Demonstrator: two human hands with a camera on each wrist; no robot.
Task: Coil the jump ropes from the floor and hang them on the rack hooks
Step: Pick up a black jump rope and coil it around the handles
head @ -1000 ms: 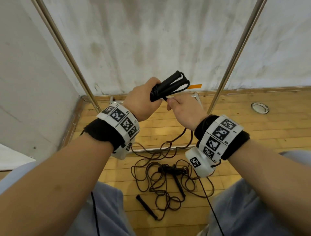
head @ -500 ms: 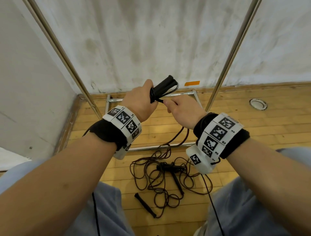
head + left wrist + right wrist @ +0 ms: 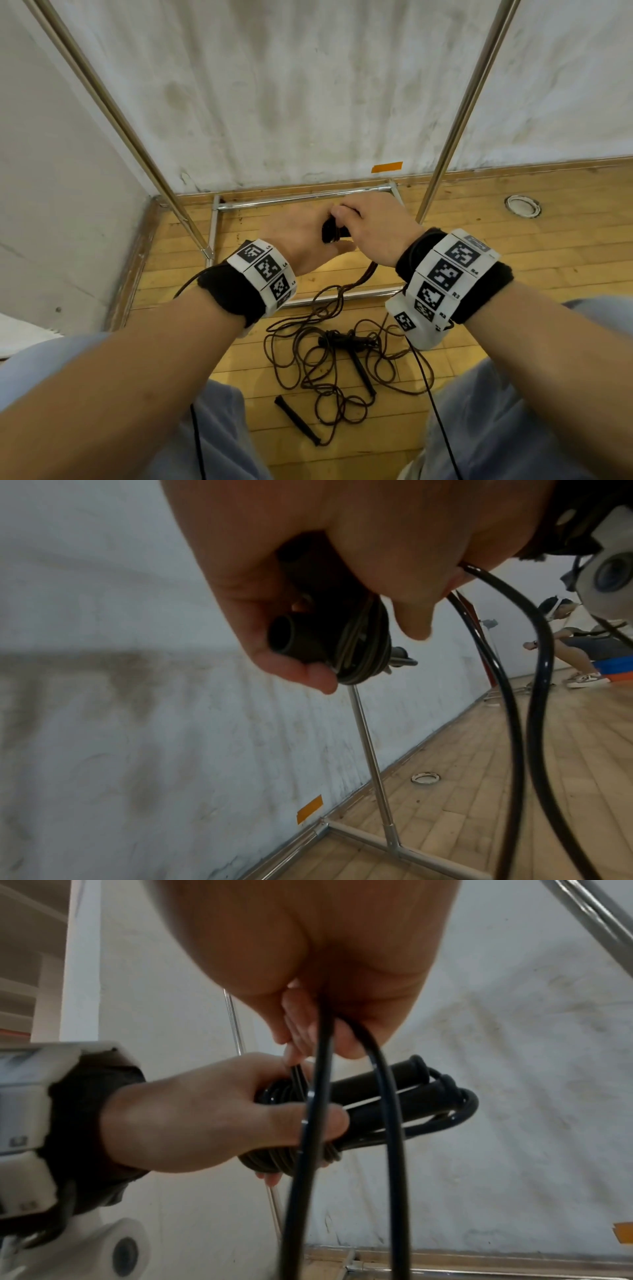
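My left hand (image 3: 308, 240) grips two black jump rope handles (image 3: 394, 1085) held side by side, with cord wound round them (image 3: 359, 647). Just above them, my right hand (image 3: 370, 226) pinches a doubled length of the same black cord (image 3: 322, 1074). It covers most of the bundle (image 3: 334, 233) in the head view. The loose cord (image 3: 363, 277) hangs from my hands to a tangle of jump ropes (image 3: 342, 359) on the wooden floor. One loose black handle (image 3: 296, 416) lies at the tangle's near edge. No rack hooks are in view.
The metal rack's base frame (image 3: 308, 198) and two slanting poles (image 3: 455, 130) stand against the white wall, in a corner on the left. A round floor fitting (image 3: 523, 205) sits to the right. Another person (image 3: 575, 642) sits far off along the wall.
Both hands have come down with the bundle. My right hand has moved over the top of the handles with the cord, so they no longer stick up in view.
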